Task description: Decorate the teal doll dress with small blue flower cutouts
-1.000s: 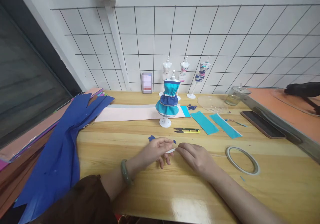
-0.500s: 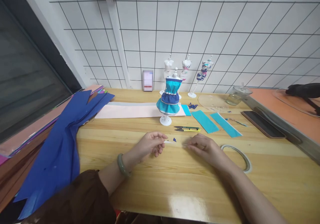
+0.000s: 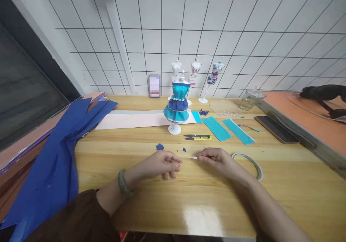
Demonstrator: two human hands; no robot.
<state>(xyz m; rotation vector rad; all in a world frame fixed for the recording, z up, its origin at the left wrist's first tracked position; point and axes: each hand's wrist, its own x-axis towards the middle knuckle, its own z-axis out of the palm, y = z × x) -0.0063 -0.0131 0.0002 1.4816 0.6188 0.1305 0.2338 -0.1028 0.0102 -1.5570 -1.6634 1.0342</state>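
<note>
Right hand [image 3: 217, 159] pinching a narrow, flat white strip [image 3: 193, 157], left hand [image 3: 165, 163] with fingertips near its other end, grip unclear, yellow-and-black snips [image 3: 198, 138] beyond

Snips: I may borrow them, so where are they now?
In the head view, the snips lie right of centre, between the white mannequin base and nearer teal strip.
</note>
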